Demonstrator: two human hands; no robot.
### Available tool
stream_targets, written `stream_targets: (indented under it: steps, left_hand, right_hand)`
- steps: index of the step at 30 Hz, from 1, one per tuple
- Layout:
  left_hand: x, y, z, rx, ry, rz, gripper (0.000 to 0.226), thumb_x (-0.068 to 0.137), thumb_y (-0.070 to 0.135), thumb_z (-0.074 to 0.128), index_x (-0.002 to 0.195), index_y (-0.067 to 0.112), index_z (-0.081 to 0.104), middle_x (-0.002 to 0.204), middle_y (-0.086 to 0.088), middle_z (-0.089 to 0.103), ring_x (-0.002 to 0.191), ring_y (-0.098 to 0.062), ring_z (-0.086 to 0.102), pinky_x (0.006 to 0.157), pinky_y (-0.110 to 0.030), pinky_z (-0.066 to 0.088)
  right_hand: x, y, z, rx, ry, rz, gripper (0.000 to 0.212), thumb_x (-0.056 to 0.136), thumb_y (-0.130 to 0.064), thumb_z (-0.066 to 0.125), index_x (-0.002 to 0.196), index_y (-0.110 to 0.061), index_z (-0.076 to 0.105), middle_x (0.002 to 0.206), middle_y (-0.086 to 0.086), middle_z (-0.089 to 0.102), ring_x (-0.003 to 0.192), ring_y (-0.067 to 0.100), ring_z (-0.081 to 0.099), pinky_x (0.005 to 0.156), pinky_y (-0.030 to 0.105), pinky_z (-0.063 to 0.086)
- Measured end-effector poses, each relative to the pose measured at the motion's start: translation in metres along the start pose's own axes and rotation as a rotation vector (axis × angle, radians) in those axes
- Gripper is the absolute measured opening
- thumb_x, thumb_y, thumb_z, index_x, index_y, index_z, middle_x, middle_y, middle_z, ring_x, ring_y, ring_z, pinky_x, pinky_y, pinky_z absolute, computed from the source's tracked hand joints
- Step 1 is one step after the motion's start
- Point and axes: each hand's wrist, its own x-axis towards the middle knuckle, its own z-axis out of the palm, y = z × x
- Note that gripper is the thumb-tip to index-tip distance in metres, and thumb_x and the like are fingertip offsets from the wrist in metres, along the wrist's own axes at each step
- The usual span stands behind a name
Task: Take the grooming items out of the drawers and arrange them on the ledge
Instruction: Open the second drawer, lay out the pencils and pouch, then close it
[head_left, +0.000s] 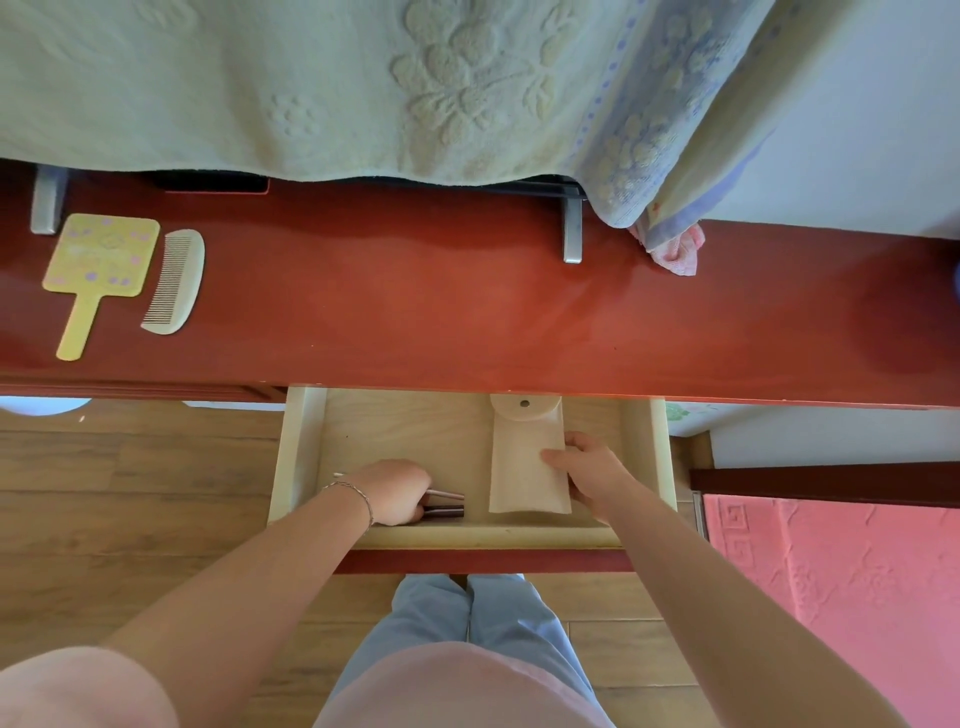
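Cream tube (527, 467): lies in open drawer (300, 452), right hand (587, 467) grasping its edge
Left hand (392, 491): clutching thin dark sticks (444, 503); bundle may scatter
Worktop (467, 312): mirror (98, 270), comb (174, 280) already out

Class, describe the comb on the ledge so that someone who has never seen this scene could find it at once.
Start at the long red-brown ledge above the open drawer and follow it to its far left end. Two items lie there side by side; the comb is the right-hand one. It is cream, curved and fine-toothed, while the yellow hand mirror beside it is square with a handle.
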Motion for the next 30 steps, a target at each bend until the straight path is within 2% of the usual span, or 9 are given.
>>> stream_targets:
  steps: [7,11,14,18,21,23,25,27,30]
  left_hand:
    - [-0.01,-0.001,-0.006,-0.179,0.146,0.032,0.013,0.092,0.027,0.048,0.088,0.015,0.049,0.072,0.004,0.046,0.059,-0.011,0.04,0.05,-0.021,0.03]
    - [-0.018,0.006,-0.02,-0.386,0.218,0.05,0.009,0.092,0.028,0.051,0.087,0.02,0.052,0.076,0.005,0.054,0.055,-0.008,0.043,0.049,-0.019,0.032]
    - [-0.025,0.015,-0.032,-0.569,0.248,0.054,0.009,0.091,0.029,0.053,0.087,0.022,0.053,0.075,0.004,0.055,0.054,-0.01,0.046,0.05,-0.021,0.036]
    - [-0.035,0.032,-0.047,-0.768,0.259,0.1,0.02,0.089,0.032,0.054,0.098,0.015,0.058,0.083,0.003,0.058,0.067,-0.01,0.05,0.061,-0.022,0.039]
    - [-0.045,0.044,-0.057,-0.996,0.269,0.153,0.021,0.088,0.03,0.056,0.1,0.013,0.058,0.083,0.002,0.058,0.073,-0.014,0.05,0.07,-0.028,0.039]
    - [-0.051,0.05,-0.063,-1.164,0.299,0.223,0.011,0.089,0.024,0.055,0.093,0.014,0.056,0.077,0.001,0.052,0.071,-0.016,0.044,0.069,-0.028,0.037]
    - [-0.054,0.054,-0.069,-1.323,0.347,0.278,0.002,0.09,0.017,0.054,0.09,0.015,0.054,0.074,0.003,0.049,0.067,-0.013,0.043,0.064,-0.024,0.037]
    - [-0.056,0.056,-0.074,-1.429,0.405,0.289,0.002,0.091,0.014,0.054,0.092,0.014,0.054,0.071,0.003,0.049,0.063,-0.01,0.043,0.061,-0.023,0.036]
    - [-0.061,0.058,-0.083,-1.568,0.459,0.304,0.002,0.09,0.013,0.054,0.092,0.012,0.054,0.07,0.0,0.048,0.059,-0.012,0.042,0.06,-0.028,0.036]
  right_hand:
    - [0.001,-0.001,0.007,-0.311,0.119,-0.04,0.03,0.083,-0.019,0.059,0.112,-0.013,0.055,0.098,0.005,0.065,0.092,0.027,0.064,0.083,0.047,0.054]
    - [-0.003,-0.002,0.008,-0.402,0.151,-0.036,0.034,0.086,-0.02,0.055,0.119,-0.012,0.053,0.099,0.005,0.063,0.089,0.024,0.06,0.075,0.036,0.053]
    - [-0.009,-0.003,0.01,-0.497,0.17,-0.074,0.044,0.088,-0.02,0.054,0.13,-0.011,0.044,0.108,0.008,0.06,0.087,0.022,0.054,0.069,0.03,0.045]
    - [-0.024,-0.005,0.011,-0.561,0.197,-0.133,0.05,0.088,-0.023,0.052,0.136,-0.013,0.039,0.13,0.01,0.049,0.09,0.021,0.049,0.072,0.032,0.047]
    - [-0.046,-0.014,0.014,-0.425,0.125,-0.215,0.031,0.089,-0.021,0.051,0.12,-0.022,0.055,0.123,0.006,0.055,0.09,0.018,0.054,0.078,0.032,0.048]
    - [-0.067,-0.023,0.018,-0.184,-0.086,-0.229,0.018,0.091,-0.013,0.049,0.103,-0.019,0.062,0.106,0.01,0.065,0.086,0.018,0.062,0.079,0.031,0.051]
    - [-0.089,-0.034,0.025,-0.01,-0.266,-0.258,0.016,0.092,-0.011,0.05,0.103,-0.012,0.062,0.093,0.012,0.069,0.084,0.019,0.066,0.076,0.03,0.054]
    - [-0.102,-0.044,0.034,0.032,-0.259,-0.313,0.012,0.091,-0.014,0.056,0.101,-0.011,0.062,0.086,0.01,0.07,0.079,0.019,0.068,0.073,0.03,0.056]
    - [-0.11,-0.062,0.049,-0.021,-0.099,-0.405,0.01,0.087,-0.018,0.063,0.094,-0.011,0.062,0.076,0.004,0.072,0.069,0.015,0.068,0.073,0.03,0.058]
